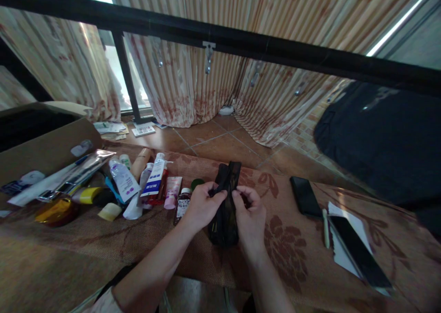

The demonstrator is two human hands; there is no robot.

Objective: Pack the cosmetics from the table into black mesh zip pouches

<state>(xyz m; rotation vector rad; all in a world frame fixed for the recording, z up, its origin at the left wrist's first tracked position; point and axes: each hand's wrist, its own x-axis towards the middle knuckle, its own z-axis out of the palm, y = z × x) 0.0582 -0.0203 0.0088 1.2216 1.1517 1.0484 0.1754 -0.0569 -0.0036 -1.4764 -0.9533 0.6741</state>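
A small black pouch (223, 228), partly see-through, stands on the patterned cloth in front of me. My left hand (204, 205) pinches its upper edge between thumb and fingers. On the other side of the top edge, my right hand (251, 212) grips it with thumb and bent fingers. What the pouch holds is too dark to make out. Left of my left hand are a dark bottle with a white cap (182, 205), a pink tube (172, 191) and a round dark green lid (197, 183), partly hidden by the hand.
Several tubes and bottles, including a white-and-blue tube (154, 179), lie to the left by a cardboard box (51, 145). An amber round container (57, 212) sits near them. On the right are a black phone (305, 196), a pen-like stick (325, 228) and a larger dark device (358, 251) on paper.
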